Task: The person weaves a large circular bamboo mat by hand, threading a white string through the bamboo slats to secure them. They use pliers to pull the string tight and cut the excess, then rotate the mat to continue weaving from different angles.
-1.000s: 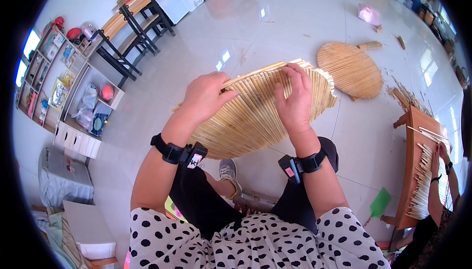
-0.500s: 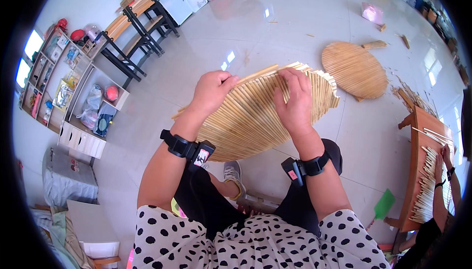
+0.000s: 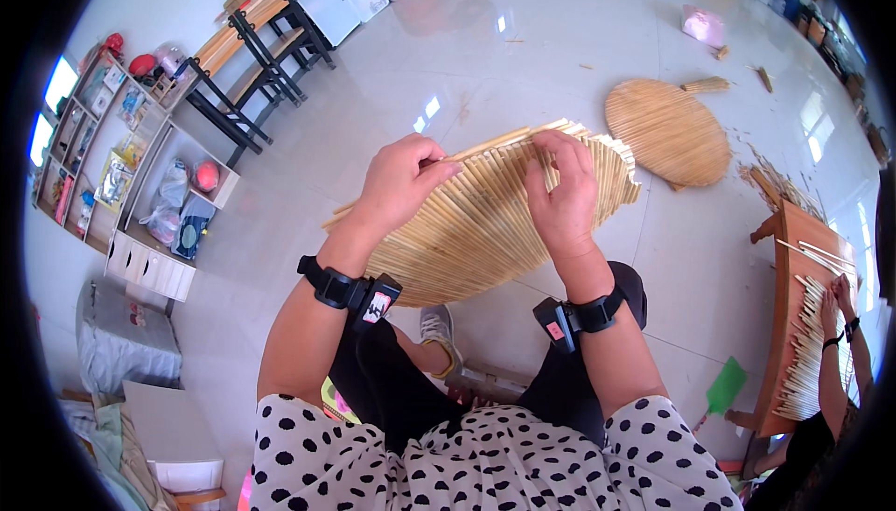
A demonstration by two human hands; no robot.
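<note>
Above my knees is a mat of pale yellow plant stalks laid side by side (image 3: 467, 231), its far right edge ragged with uneven stalk ends. My left hand (image 3: 406, 180) grips the far edge at the left, thumb on the near face and fingers curled over the rim. Farther right along that same rim, my right hand (image 3: 567, 184) is closed, fingers bent over the edge and thumb apart on the near side. A loose-looking stalk (image 3: 490, 143) lies along the far rim between both hands.
A finished-looking round stalk mat (image 3: 667, 133) lies on the floor, stalk scraps (image 3: 775, 180) beside it. At right, another person's hands (image 3: 835, 301) work over stalks on a wooden table (image 3: 789, 324). A green fly swatter (image 3: 726, 385) is near its leg. Shelves (image 3: 121, 156) stand left.
My left thumb has shifted right along the rim and lies more over the mat's face. The right hand's fingers have curled slightly more; the mat stays nearly in place.
</note>
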